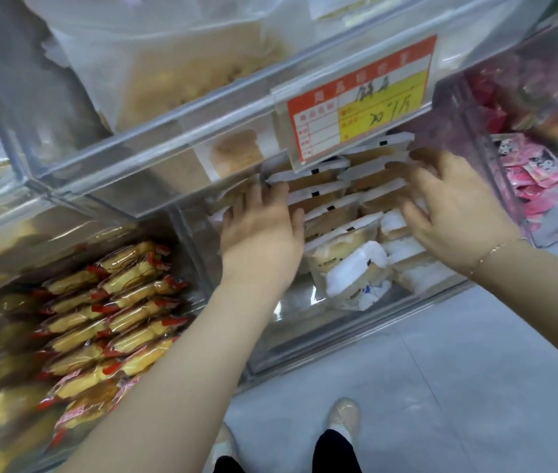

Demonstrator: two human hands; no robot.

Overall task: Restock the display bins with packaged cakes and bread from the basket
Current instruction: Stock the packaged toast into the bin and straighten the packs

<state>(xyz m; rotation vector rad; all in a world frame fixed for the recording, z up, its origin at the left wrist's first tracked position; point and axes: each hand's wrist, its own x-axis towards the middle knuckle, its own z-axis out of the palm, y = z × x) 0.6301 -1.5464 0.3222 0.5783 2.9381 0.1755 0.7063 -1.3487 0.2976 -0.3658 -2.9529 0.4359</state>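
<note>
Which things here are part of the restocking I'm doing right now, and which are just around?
In the job: left hand and right hand, both on the white-packed cakes in the middle bin.

Just around: yellow cakes with red ends, pink packets, price label, upper bin.

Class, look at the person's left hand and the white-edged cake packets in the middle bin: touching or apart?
Touching. The head view shows the left hand lying on the white-edged cake packets, fingertips over their edges with no gap visible.
</note>
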